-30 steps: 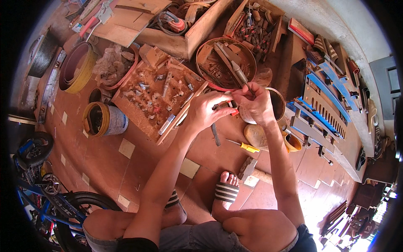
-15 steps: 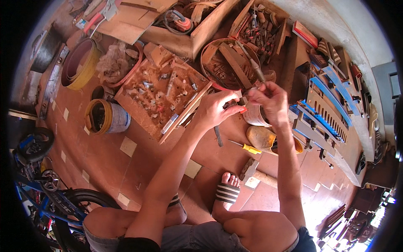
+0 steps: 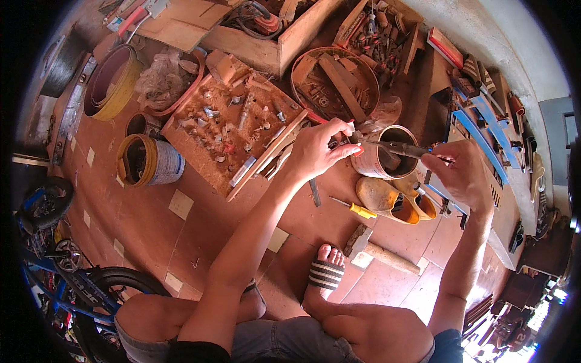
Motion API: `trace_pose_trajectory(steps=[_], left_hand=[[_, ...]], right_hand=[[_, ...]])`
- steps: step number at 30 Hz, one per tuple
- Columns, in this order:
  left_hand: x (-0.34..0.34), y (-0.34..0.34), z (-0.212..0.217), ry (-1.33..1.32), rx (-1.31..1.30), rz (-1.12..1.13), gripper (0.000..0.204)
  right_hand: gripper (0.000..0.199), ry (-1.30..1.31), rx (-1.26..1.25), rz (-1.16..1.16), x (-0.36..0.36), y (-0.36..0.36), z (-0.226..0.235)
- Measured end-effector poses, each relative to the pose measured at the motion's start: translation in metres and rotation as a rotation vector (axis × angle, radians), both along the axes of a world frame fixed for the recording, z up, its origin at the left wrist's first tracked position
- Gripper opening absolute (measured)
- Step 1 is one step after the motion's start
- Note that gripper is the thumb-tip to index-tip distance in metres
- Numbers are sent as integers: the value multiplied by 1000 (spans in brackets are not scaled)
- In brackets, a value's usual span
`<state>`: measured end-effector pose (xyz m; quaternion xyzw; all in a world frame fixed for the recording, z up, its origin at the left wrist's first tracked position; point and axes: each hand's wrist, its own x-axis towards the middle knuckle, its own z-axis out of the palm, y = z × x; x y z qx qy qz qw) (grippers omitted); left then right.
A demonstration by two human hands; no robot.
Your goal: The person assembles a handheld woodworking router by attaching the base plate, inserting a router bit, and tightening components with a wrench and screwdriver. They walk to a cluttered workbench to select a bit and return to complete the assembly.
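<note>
The red tiled floor (image 3: pixel 145 212) takes up most of the view, crowded with workshop clutter. At the top stands a wooden box (image 3: pixel 266 42) of cables and tools, and below it a flat wooden tray (image 3: pixel 233 130) lies tilted, scattered with small metal fittings. To its right sits a round basket (image 3: pixel 334 81) full of wood offcuts. A yellow-rimmed bucket (image 3: pixel 148 160) stands left of the tray, with a coiled band (image 3: pixel 112 81) above it. A bicycle wheel (image 3: pixel 115 281) shows at the lower left.

Near the middle right, a tin can (image 3: pixel 387 160) stands upright on the floor, and just below it lie two orange shoes (image 3: pixel 393 202). A hammer (image 3: pixel 378 254) rests on the tiles beside a sandalled foot (image 3: pixel 327 272), and a yellow-handled screwdriver (image 3: pixel 354 209) lies between the foot and the can.

The right hand (image 3: pixel 463 175) is closed around the handles of a pair of pliers (image 3: pixel 393 148), which reach leftward over the mouth of the can. The left hand (image 3: pixel 318 151) meets the pliers' tip at the can's left rim, thumb and fingertips pinched narrowly on a small piece (image 3: pixel 354 138) with a red end; it is too small to say what it is, or whether the pliers grip it too.
</note>
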<state>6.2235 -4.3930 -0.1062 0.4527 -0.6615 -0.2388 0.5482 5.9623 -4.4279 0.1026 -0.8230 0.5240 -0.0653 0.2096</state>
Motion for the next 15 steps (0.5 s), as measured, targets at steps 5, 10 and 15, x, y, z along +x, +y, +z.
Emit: trace_pose_trajectory(steps=[5, 10, 15], left_hand=[[-12, 0, 3, 38, 103, -57, 37], [-30, 1, -2, 241, 88, -109, 36], [-46, 25, -61, 854, 695, 312, 32]], right_hand=[[22, 180, -228, 163, 31, 4, 7], [20, 375, -176, 190, 69, -2, -16], [21, 299, -158, 202, 80, -1, -53]])
